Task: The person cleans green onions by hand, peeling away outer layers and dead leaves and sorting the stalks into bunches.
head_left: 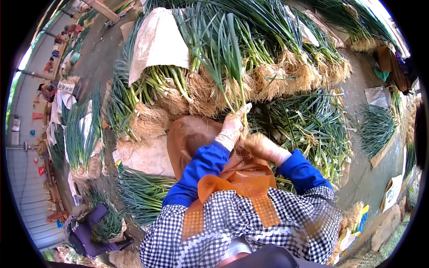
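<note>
My left hand is closed round the lower stems of a few green onions, whose long leaves point up and away from me. Close beside it on the right, my right hand has its fingers curled in at the root end; what it holds, if anything, is hidden. Just beyond my hands lies a long pile of green onions with pale, bushy roots facing me. Loose green leaves are heaped to the right of my hands. A brown apron covers my lap.
A whitish sack lies over part of the onion pile. More onion bundles lie on the left, at the lower left and at the right. A person in purple is at the lower left.
</note>
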